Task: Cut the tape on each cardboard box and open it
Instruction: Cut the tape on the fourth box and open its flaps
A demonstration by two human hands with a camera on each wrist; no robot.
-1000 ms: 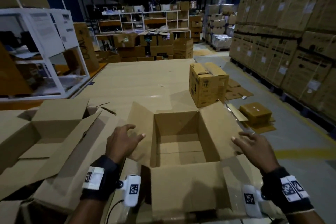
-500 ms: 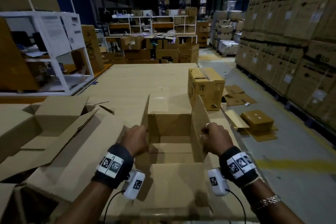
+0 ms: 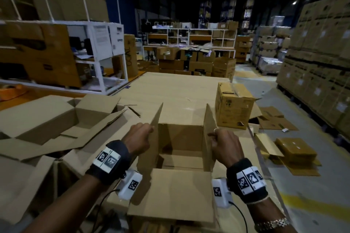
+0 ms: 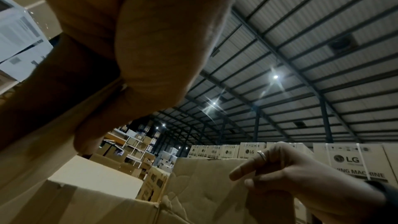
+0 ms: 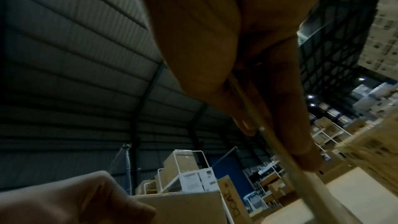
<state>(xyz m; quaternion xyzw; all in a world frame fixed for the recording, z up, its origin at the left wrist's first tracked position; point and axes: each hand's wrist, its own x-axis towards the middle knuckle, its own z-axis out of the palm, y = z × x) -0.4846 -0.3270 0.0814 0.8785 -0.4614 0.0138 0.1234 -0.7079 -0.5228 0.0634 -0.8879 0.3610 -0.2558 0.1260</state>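
Note:
An open, empty cardboard box point(image 3: 180, 139) stands in front of me with its near flap point(image 3: 170, 193) folded toward me. My left hand point(image 3: 139, 138) grips the left side flap point(image 3: 156, 119), which stands upright. My right hand point(image 3: 222, 143) pinches the right side flap point(image 3: 209, 128), thumb on the inside and fingers outside; the right wrist view shows the flap edge point(image 5: 277, 144) between thumb and fingers. A closed box point(image 3: 233, 108) with tape along its top stands farther back on the right. The left wrist view shows my right hand point(image 4: 280, 168) on the flap.
Opened boxes point(image 3: 47, 128) with spread flaps lie to my left on the cardboard-covered table point(image 3: 170, 89). A white shelf rack point(image 3: 98, 53) stands at the left. Flattened cardboard point(image 3: 280, 121) and a small box point(image 3: 295, 147) lie on the floor right. Stacked cartons point(image 3: 322, 53) line the right wall.
A second ago both hands were open over the outspread side flaps. They have since taken hold of the flaps and raised them upright, and my view has lifted a little.

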